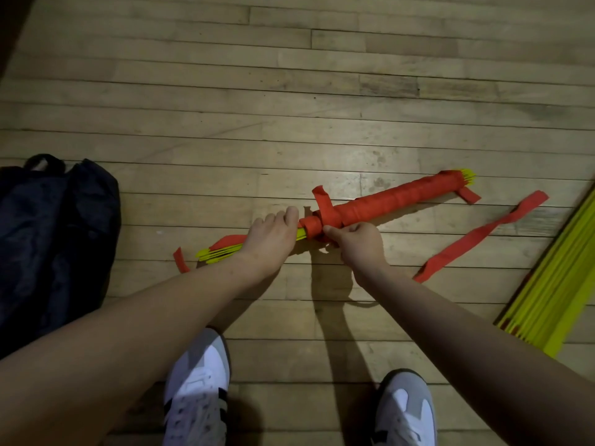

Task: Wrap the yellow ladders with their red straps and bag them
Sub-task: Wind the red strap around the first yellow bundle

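A bundle of yellow ladder rungs [222,252] lies slanted on the wooden floor, most of its length wound in red strap [396,201]. My left hand [273,236] grips the bundle just left of the wound part. My right hand [354,241] pinches the red strap at the lower side of the bundle, beside a fresh loop. A loose strap end [322,197] sticks up above the loop. Another loose red strap [483,236] trails across the floor to the right. A short red strap end [181,260] lies at the bundle's left tip.
A dark blue bag [54,236] lies crumpled on the floor at the left. A second stack of yellow ladder rungs [560,284] lies at the right edge. My two white and grey shoes [199,381] stand at the bottom of the view.
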A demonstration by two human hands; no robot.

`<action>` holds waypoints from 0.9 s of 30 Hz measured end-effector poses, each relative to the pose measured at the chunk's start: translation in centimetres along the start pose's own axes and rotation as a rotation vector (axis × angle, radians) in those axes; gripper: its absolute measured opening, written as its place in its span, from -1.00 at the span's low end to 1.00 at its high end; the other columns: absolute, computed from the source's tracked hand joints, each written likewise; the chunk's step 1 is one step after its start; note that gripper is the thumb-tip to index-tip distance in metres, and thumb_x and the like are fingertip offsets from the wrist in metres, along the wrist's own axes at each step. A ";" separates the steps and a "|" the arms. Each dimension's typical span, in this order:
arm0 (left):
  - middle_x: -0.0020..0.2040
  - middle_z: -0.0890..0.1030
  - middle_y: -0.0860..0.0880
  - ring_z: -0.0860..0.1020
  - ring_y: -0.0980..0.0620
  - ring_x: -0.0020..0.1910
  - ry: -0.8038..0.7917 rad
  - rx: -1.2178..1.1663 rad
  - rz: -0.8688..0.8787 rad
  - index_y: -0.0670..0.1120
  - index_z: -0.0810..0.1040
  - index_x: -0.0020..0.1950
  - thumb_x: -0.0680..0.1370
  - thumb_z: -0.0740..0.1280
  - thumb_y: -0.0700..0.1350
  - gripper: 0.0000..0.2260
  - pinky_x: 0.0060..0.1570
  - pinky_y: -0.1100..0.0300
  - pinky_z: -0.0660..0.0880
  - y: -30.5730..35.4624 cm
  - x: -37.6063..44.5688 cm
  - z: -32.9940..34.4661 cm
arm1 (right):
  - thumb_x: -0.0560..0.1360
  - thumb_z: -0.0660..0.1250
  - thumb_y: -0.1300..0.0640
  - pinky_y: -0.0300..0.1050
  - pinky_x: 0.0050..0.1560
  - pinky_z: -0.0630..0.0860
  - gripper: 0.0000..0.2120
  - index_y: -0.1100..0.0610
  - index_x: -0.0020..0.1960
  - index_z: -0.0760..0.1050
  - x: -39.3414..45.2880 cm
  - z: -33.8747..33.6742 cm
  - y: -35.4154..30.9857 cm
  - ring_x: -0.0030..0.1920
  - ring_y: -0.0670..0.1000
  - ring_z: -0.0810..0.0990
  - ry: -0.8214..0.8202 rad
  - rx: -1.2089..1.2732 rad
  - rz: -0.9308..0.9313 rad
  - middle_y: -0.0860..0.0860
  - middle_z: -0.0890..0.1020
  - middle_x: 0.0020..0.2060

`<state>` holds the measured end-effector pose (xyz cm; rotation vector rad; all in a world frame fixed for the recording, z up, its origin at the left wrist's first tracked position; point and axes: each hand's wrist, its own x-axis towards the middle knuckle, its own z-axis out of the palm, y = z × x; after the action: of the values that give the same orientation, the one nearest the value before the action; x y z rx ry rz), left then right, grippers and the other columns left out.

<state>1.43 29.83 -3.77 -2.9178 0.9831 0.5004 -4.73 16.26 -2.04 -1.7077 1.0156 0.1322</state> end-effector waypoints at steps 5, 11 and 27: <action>0.09 0.44 -0.16 0.47 -0.13 0.04 0.069 -0.046 0.107 0.16 -0.54 0.42 0.58 0.24 -0.22 -0.08 -0.04 0.04 0.44 -0.2 -0.7 0.5 | 0.44 0.46 0.16 -0.32 -0.36 0.37 -0.82 0.20 -0.12 0.47 -0.7 0.4 1.3 -0.33 -0.10 0.49 0.127 -0.019 -0.117 -0.05 0.52 -0.34; 0.08 0.39 -0.17 0.43 -0.17 0.06 0.005 -0.120 0.115 0.26 -0.42 0.46 0.59 0.23 -0.24 -0.13 -0.03 0.00 0.44 -0.1 -1.2 -0.4 | 0.44 0.44 0.23 -0.01 -0.13 0.57 -0.94 0.15 -0.10 0.59 -0.8 0.2 1.3 -0.23 -0.02 0.58 -0.054 -0.071 -0.300 0.00 0.61 -0.28; 0.20 0.40 -0.17 0.42 -0.14 0.18 -0.087 -0.109 0.063 -0.10 0.24 0.45 0.61 0.23 -0.07 -0.58 0.04 0.02 0.43 -1.1 -1.2 0.0 | 0.41 0.46 0.18 -0.07 -0.20 0.45 -0.81 0.14 -0.10 0.44 -0.3 0.9 0.3 -0.29 -0.06 0.47 -0.017 -0.150 -0.269 -0.05 0.49 -0.32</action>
<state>1.22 31.42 -3.51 -2.9375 1.0714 0.6983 -4.83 17.19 -2.46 -1.9594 0.7702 0.0491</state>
